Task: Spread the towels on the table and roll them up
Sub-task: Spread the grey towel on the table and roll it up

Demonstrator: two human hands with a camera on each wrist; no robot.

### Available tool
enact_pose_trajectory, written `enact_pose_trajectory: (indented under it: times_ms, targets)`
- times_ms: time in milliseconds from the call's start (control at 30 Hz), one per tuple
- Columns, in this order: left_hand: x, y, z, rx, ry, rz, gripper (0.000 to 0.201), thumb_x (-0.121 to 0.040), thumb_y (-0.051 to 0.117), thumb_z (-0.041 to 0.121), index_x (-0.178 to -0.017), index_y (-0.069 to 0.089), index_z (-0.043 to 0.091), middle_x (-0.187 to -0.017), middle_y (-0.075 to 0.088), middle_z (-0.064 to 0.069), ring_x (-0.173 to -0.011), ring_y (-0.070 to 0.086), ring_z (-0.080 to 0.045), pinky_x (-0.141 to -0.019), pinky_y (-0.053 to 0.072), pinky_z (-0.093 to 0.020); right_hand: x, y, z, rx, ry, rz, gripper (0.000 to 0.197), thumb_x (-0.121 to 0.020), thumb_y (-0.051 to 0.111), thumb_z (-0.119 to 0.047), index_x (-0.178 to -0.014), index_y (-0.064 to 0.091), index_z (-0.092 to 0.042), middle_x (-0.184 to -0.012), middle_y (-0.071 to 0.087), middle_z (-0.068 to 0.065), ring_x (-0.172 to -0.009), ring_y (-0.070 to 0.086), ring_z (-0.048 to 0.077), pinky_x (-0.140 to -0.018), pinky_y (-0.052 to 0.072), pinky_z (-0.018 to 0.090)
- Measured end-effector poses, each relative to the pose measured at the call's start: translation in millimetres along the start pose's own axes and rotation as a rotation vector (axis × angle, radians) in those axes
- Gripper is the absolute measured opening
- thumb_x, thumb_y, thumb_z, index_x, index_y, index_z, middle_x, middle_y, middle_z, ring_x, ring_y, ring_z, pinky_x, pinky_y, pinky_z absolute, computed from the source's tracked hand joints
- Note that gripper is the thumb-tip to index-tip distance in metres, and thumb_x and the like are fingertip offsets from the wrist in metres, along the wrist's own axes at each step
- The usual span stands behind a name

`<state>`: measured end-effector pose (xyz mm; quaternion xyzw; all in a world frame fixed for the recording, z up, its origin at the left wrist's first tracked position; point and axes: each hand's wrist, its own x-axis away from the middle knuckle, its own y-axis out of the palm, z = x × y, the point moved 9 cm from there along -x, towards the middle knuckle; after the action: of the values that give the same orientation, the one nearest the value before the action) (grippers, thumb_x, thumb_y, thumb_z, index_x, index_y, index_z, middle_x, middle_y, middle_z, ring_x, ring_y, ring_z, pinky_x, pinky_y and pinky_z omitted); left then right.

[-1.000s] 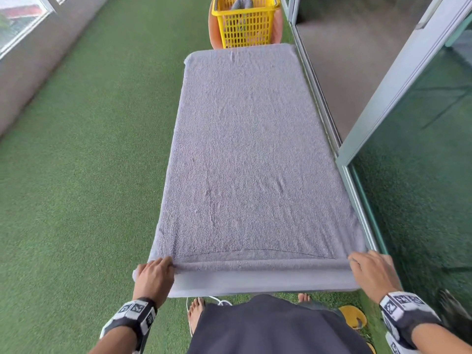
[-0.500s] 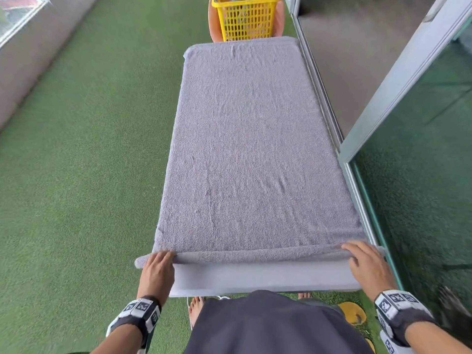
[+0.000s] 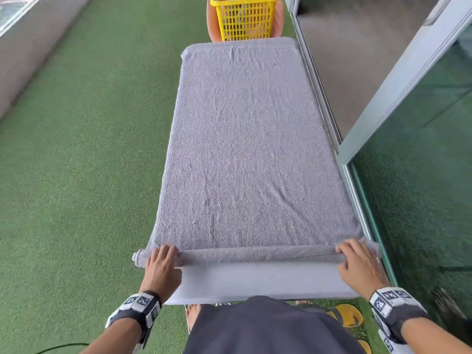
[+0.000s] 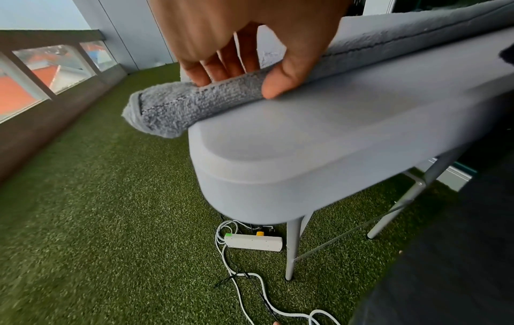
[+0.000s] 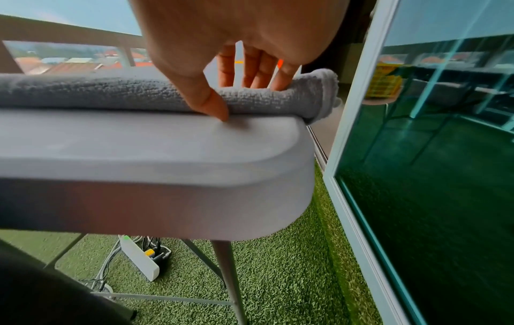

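Observation:
A grey towel lies spread along the long grey table. Its near end is wound into a thin roll that runs across the table's width. My left hand grips the left end of the roll, fingers over the top and thumb on the near side. In the left wrist view the hand holds the roll, whose tip sticks out past the table corner. My right hand grips the right end the same way. Its thumb tip touches the tabletop behind the roll.
A yellow basket with grey cloth in it stands on an orange seat beyond the table's far end. A glass partition runs close along the right side. Green turf lies to the left. A power strip and cables lie under the table.
Both hands have pushed the towel's near edge away from me. The flat fold has become a rounder roll, and more bare tabletop shows in front of it.

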<state>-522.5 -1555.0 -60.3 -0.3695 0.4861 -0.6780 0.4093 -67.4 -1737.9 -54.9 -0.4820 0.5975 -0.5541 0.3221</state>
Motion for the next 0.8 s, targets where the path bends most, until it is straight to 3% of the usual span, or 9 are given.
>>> enact_pose_trajectory:
  times_ms: [67,133,200,267,333,433,567,700,800]
  targets:
    - [-2,2,-3,0.032,0.02,-0.006,0.04,-0.059,0.068,-0.002,-0.092,0.053,0.016,-0.09,0.054,-0.001,-0.081,0.044,-0.022,-0.075,0.047,-0.04,0,3,5,-0.029,0.006,-0.014,0.044,-0.065,0.074,-0.004,-0.104,0.063,-0.021,-0.108,0.06,-0.004,-0.101,0.056,0.019,-0.09,0.048,0.043]
    - [-4,-1,-5,0.063,0.037,0.0,0.034,-0.065,0.069,-0.002,-0.094,0.058,0.013,-0.091,0.061,-0.002,-0.083,0.05,-0.023,-0.076,0.048,-0.038,-4,0,9,-0.059,0.028,0.016,0.042,-0.068,0.073,0.0,-0.106,0.069,-0.017,-0.108,0.066,-0.001,-0.102,0.06,0.022,-0.094,0.046,0.046]
    - [-9,-8,-4,0.075,0.043,0.018,0.014,-0.076,0.054,0.009,-0.085,0.06,0.017,-0.081,0.065,0.002,-0.075,0.056,-0.023,-0.072,0.049,-0.039,-10,-2,10,-0.029,0.06,0.017,0.028,-0.071,0.071,-0.006,-0.095,0.073,-0.018,-0.097,0.071,-0.001,-0.092,0.062,0.022,-0.094,0.042,0.043]
    - [-18,-12,1,0.061,0.021,-0.02,0.023,-0.082,0.033,0.025,-0.075,0.055,0.022,-0.07,0.062,0.006,-0.064,0.055,-0.019,-0.07,0.044,-0.037,-18,-6,9,0.027,0.085,-0.006,0.016,-0.079,0.054,-0.024,-0.083,0.069,-0.025,-0.084,0.069,-0.006,-0.084,0.061,0.02,-0.086,0.035,0.038]
    - [-27,-11,1,0.043,-0.021,-0.082,0.023,-0.084,0.029,0.025,-0.08,0.051,0.021,-0.073,0.056,0.007,-0.061,0.048,-0.015,-0.067,0.037,-0.032,-26,-4,8,0.029,0.094,-0.056,0.024,-0.085,0.039,-0.03,-0.089,0.063,-0.028,-0.087,0.066,-0.009,-0.087,0.06,0.018,-0.084,0.032,0.037]
    - [-40,-20,-7,-0.021,-0.115,-0.035,0.021,-0.078,0.052,0.008,-0.098,0.049,0.016,-0.087,0.05,-0.002,-0.072,0.039,-0.017,-0.066,0.035,-0.032,-37,-19,9,0.038,0.122,0.057,0.026,-0.077,0.065,-0.01,-0.101,0.06,-0.02,-0.095,0.06,0.001,-0.087,0.055,0.026,-0.08,0.04,0.043]
    - [-48,-13,5,-0.017,-0.049,-0.048,0.035,-0.061,0.055,-0.009,-0.088,0.047,0.013,-0.081,0.048,-0.002,-0.072,0.04,-0.019,-0.068,0.045,-0.036,-47,-23,-12,0.063,-0.011,0.027,0.041,-0.055,0.077,0.001,-0.069,0.048,-0.024,-0.072,0.044,-0.006,-0.066,0.044,0.019,-0.06,0.033,0.032]
    - [-44,6,1,0.006,-0.026,-0.141,0.041,-0.059,0.064,0.002,-0.094,0.048,0.015,-0.088,0.048,0.0,-0.081,0.04,-0.02,-0.077,0.046,-0.036,-48,-6,-6,0.055,0.021,-0.123,0.043,-0.057,0.077,-0.017,-0.095,0.059,-0.027,-0.093,0.056,-0.005,-0.084,0.057,0.02,-0.073,0.045,0.036]
    - [-47,-3,1,0.017,0.008,-0.082,0.014,-0.071,0.053,0.012,-0.084,0.054,0.018,-0.079,0.055,0.003,-0.071,0.045,-0.019,-0.064,0.047,-0.035,-54,-9,-1,0.075,0.024,-0.083,0.035,-0.059,0.079,-0.016,-0.092,0.071,-0.023,-0.093,0.07,-0.004,-0.085,0.065,0.019,-0.078,0.047,0.04]
